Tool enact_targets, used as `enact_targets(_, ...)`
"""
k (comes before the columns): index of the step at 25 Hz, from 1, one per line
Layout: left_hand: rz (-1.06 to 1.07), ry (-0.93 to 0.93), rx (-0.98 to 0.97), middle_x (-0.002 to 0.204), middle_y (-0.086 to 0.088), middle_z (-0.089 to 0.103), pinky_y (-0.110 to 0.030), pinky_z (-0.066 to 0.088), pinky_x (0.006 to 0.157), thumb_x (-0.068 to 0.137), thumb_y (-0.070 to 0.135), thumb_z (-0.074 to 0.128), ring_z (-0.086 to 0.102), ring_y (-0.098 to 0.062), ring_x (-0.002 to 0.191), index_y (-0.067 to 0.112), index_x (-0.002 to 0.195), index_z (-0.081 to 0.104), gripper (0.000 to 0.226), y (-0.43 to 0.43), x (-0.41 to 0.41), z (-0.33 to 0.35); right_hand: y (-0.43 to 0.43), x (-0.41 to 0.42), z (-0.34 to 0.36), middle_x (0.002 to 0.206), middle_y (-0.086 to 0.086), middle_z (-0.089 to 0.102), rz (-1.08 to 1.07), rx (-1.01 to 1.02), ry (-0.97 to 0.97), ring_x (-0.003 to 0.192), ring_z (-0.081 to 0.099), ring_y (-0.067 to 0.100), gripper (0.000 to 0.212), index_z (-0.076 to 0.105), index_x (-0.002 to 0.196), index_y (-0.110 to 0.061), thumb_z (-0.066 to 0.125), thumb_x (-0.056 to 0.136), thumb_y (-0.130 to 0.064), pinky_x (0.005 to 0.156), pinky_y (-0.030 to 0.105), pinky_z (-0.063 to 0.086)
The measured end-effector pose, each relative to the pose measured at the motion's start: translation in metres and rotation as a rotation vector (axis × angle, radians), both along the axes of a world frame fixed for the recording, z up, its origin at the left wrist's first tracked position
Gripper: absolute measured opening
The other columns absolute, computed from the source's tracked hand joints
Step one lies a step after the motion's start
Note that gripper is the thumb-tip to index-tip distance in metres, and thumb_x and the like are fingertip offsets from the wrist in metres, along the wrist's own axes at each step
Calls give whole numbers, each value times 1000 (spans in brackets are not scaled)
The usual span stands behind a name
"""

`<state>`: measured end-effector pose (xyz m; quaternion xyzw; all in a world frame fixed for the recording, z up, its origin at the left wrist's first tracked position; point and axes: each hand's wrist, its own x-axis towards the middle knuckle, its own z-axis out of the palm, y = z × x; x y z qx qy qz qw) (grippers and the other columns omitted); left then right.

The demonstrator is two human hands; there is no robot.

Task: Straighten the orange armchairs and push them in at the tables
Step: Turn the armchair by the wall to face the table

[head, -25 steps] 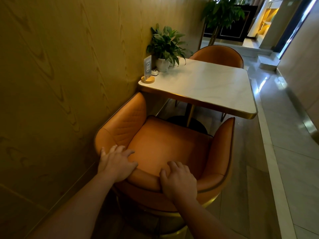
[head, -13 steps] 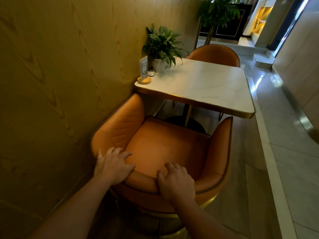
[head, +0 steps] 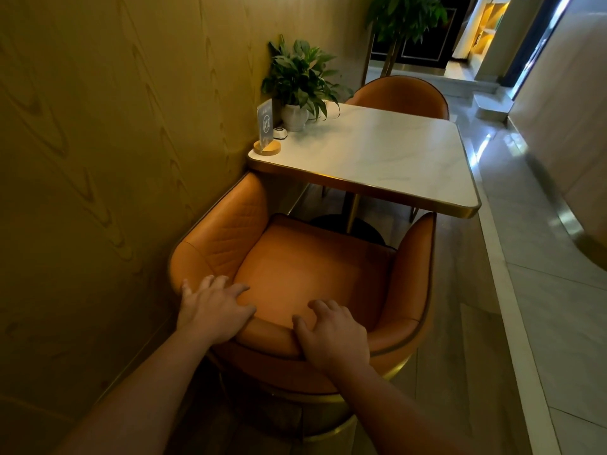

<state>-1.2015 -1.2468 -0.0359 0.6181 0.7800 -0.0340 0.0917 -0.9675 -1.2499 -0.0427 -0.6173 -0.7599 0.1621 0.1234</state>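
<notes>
An orange armchair (head: 315, 274) with a curved back and gold trim stands right below me, facing a white marble table (head: 387, 159) with a gold edge. Its left arm reaches the table's near left corner, close to the wooden wall; its right arm ends just short of the table's near edge. My left hand (head: 213, 310) grips the top of the chair back on the left. My right hand (head: 331, 336) grips the same rim near its middle. A second orange armchair (head: 400, 96) sits at the table's far side, its back showing above the tabletop.
A wood-grain wall (head: 115, 159) runs along the left. On the table stand a potted plant (head: 302, 80), a table-number sign (head: 266, 129) on a wooden base, and a small round call button (head: 280, 133). A glossy tiled aisle (head: 525, 290) runs along the right.
The armchair has slid a little forward toward the table, its arms now nearer the table's near edge. Both hands stay on the chair back.
</notes>
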Motion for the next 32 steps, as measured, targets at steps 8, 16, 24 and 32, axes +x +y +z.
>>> enact_targets(8, -13, -35, 28, 159, 7, 31, -63, 7, 116, 83, 71, 32, 20, -21, 147, 50, 145, 35, 66, 9, -1, 5, 10, -1, 1, 132, -6, 54, -24, -14, -29, 119, 48, 20, 61, 54, 131, -30, 28, 89, -67, 88, 41, 44)
enact_targets(16, -28, -51, 42, 157, 9, 35, -63, 8, 115, 80, 71, 32, 23, -20, 146, 50, 144, 38, 67, 20, -3, 3, 18, -6, 1, 131, -8, 55, -64, -28, -41, 118, 49, 17, 62, 53, 132, -33, 26, 88, -67, 87, 40, 42)
enact_targets(24, -58, -64, 41, 158, 7, 33, -64, 7, 116, 82, 72, 33, 21, -22, 147, 47, 145, 38, 68, 34, -2, 7, 29, -6, 2, 134, -8, 54, -91, -49, -44, 121, 47, 16, 61, 51, 134, -33, 27, 89, -68, 91, 39, 42)
enact_targets(32, -68, -55, 35, 157, 7, 34, -64, 6, 115, 80, 72, 30, 22, -22, 147, 46, 145, 38, 71, 54, -1, 6, 46, -4, 3, 136, -10, 53, -100, -31, -39, 124, 46, 14, 60, 51, 135, -34, 29, 90, -67, 91, 39, 43)
